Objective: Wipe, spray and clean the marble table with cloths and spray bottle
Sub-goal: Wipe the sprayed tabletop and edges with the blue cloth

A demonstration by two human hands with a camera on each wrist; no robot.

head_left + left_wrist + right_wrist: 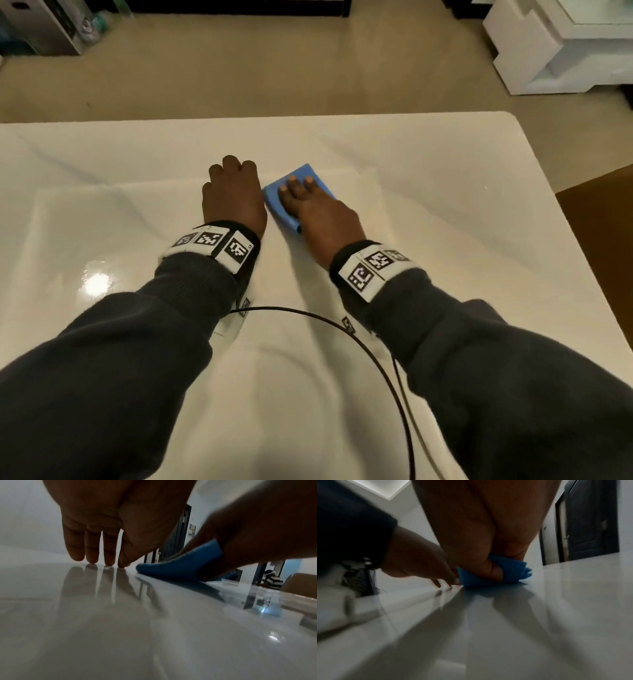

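A folded blue cloth (310, 171) lies near the middle of the glossy white marble table (445, 178). My right hand (297, 186) lies on it, fingers stretched flat across the top. In the right wrist view the thumb (494, 573) is tucked into the blue cloth (513, 572), and in the left wrist view a fold of the cloth (173, 568) rises between thumb and fingers. My left hand (233, 178) stands just left of the cloth, its straight fingertips (92, 559) touching the bare table and holding nothing. No spray bottle is in view.
The table's far edge and rounded right corner (513, 118) border a beige floor. A white cabinet (555, 51) stands at the back right, boxes (44, 27) at the back left, and a brown surface (599, 212) at the right. A black cable (342, 325) loops under my forearms.
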